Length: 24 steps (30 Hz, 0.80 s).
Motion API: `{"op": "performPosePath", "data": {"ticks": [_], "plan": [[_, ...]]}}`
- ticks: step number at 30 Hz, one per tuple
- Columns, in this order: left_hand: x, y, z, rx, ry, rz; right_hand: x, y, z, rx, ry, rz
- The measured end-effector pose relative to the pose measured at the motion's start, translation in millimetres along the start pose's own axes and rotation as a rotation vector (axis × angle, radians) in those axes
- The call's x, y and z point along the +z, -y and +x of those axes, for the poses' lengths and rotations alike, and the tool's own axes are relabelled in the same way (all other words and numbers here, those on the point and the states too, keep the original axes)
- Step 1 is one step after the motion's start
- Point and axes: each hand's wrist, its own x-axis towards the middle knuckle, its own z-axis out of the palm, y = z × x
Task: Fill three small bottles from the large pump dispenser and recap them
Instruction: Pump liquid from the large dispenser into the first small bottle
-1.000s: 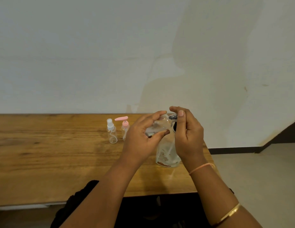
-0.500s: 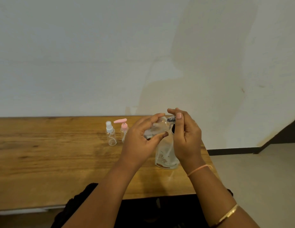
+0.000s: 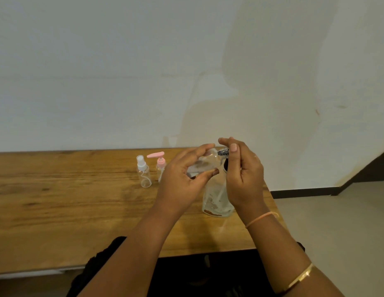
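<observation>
My left hand (image 3: 182,179) grips a small clear bottle (image 3: 205,162), tilted with its neck toward the right. My right hand (image 3: 242,174) pinches the dark cap (image 3: 223,151) at that neck between thumb and fingers. Behind and below both hands stands the large clear dispenser (image 3: 216,200) on the wooden table (image 3: 58,200), its pump head hidden by my right hand. Two other small bottles stand upright to the left: one with a white spray top (image 3: 143,172) and one with a pink pump top (image 3: 160,162).
The table's right edge runs just past the large dispenser, with the floor (image 3: 336,221) beyond. A pale wall rises behind the table. A dark garment shows at the near edge under my arms.
Both hands stay on the small bottle and its cap. The fingers of my right hand have shifted slightly around the cap; the view has drifted a little.
</observation>
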Motion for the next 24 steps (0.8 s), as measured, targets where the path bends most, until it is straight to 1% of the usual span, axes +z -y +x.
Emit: {"op": "performPosePath", "data": {"ticks": [2,6,10,14,20,24], "plan": [[0.3,-0.3,-1.5,-0.006,0.004,0.013,-1.1,-0.8,-1.6,0.007,0.002,0.003],[0.3,-4.2,0.9,0.02,-0.014,-0.007,-4.7,6.5,2.7,0.034,0.004,0.099],[0.1,-6.0,1.3,0.049,-0.026,-0.003,-6.1,10.1,4.4,0.013,0.016,0.071],[1.7,-4.1,1.5,0.043,-0.025,-0.016,-3.5,6.4,3.9,0.002,-0.015,0.067],[3.7,1.8,-4.7,-0.004,-0.019,-0.014,-1.1,1.9,-3.3,0.014,-0.014,-0.003],[2.3,-1.5,-1.7,0.037,-0.034,-0.013,-3.4,8.4,1.3,0.035,-0.015,0.077]]}}
